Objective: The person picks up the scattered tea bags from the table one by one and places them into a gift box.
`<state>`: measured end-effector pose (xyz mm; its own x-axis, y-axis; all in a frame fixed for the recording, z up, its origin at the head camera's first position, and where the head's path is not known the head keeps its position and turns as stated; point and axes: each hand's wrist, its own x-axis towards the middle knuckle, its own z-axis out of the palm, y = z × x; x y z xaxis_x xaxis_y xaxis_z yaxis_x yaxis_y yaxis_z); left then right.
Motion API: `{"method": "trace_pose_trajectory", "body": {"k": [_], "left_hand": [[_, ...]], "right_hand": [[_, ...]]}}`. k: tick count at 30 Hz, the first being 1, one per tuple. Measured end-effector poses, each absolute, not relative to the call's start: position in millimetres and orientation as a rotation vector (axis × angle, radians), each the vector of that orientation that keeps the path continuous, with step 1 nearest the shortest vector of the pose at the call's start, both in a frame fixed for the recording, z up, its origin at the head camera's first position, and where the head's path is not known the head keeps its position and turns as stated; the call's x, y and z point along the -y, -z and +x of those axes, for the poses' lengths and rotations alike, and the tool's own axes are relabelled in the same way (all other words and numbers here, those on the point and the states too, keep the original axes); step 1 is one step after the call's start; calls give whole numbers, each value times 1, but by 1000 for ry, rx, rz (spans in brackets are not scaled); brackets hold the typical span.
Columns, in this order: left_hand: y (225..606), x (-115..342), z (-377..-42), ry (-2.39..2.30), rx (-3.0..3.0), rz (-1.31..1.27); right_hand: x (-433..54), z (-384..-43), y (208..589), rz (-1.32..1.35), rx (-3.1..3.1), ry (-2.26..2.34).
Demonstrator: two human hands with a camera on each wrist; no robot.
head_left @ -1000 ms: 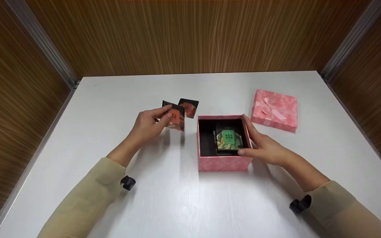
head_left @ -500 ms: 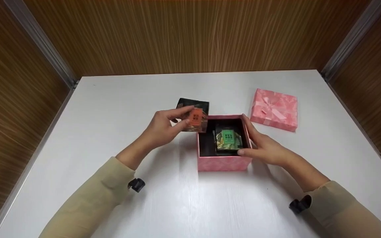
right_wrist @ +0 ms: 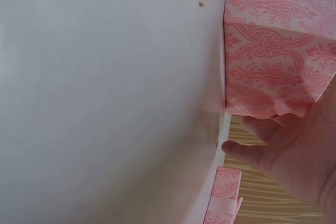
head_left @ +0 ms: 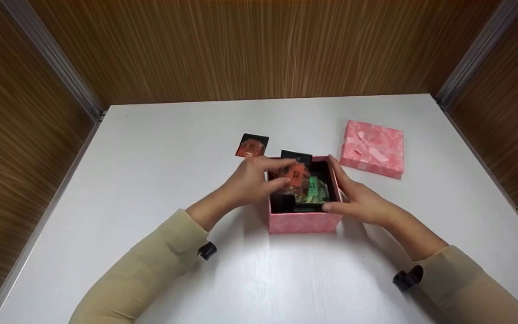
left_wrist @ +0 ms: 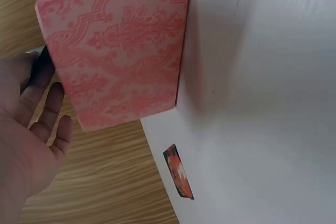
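Thumb and fingers of my left hand (head_left: pixel 254 182) pinch a flat black sachet with an orange label (head_left: pixel 298 175), over the opening of a pink patterned gift box (head_left: pixel 304 223). Beneath it, inside the box, lies a green-labelled sachet (head_left: pixel 315 189), partly covered from view. My right hand (head_left: pixel 362 200) grips the box's right side, thumb at the near rim corner and fingers toward the far corner. In the left wrist view a dark edge of the held sachet (left_wrist: pixel 42 66) shows between the fingers. The right wrist view has the right fingers against the box wall (right_wrist: pixel 278 51).
Another orange-labelled sachet (head_left: pixel 252 145) lies on the white table behind the box's left corner. The pink lid with a ribbon bow (head_left: pixel 373 146) sits at the back right. Wood-grain panels (head_left: pixel 259 49) stand around the table's back and sides.
My left hand has carried the orange-labelled sachet rightward, from beside the other sachet to over the box. The right hand and the box have stayed in place.
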<state>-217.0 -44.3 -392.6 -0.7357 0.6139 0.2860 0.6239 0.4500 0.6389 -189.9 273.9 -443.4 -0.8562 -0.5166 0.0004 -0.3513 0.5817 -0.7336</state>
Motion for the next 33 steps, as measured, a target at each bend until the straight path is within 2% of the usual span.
{"method": "trace_pose_trajectory", "body": {"k": [15, 33], "left_hand": [[402, 7, -219, 1007, 2827, -1162], [409, -5, -219, 775, 2862, -1090]], "right_hand": [[-275, -190, 443, -735, -2589, 1139], [-274, -190, 443, -728, -2576, 1143]]}}
